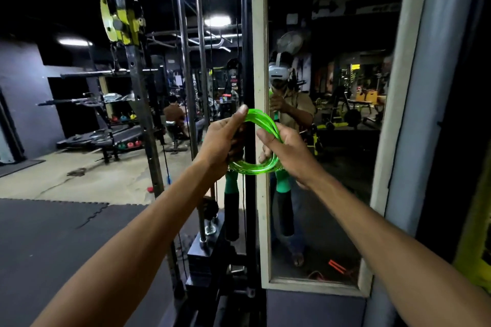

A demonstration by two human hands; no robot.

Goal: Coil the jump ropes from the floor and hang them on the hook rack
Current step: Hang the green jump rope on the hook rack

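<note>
Green rope (261, 121) is wound into a coil, held up before the mirror (334, 156): left hand (221, 141) grips one side, right hand (291, 154) the other, handles (232, 210) dangling below. Coiling looks done; hanging comes next, though I see no hook rack.

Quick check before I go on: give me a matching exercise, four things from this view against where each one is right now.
Things:
1. left hand
2. right hand
3. rope handles
4. orange rope

Places:
A. hang below the green coil
B. lies on the floor, seen in the mirror
C. grips the coil's right side
D. grips the coil's left side

Pairs: 1-D, 2-C, 3-A, 4-B
</note>
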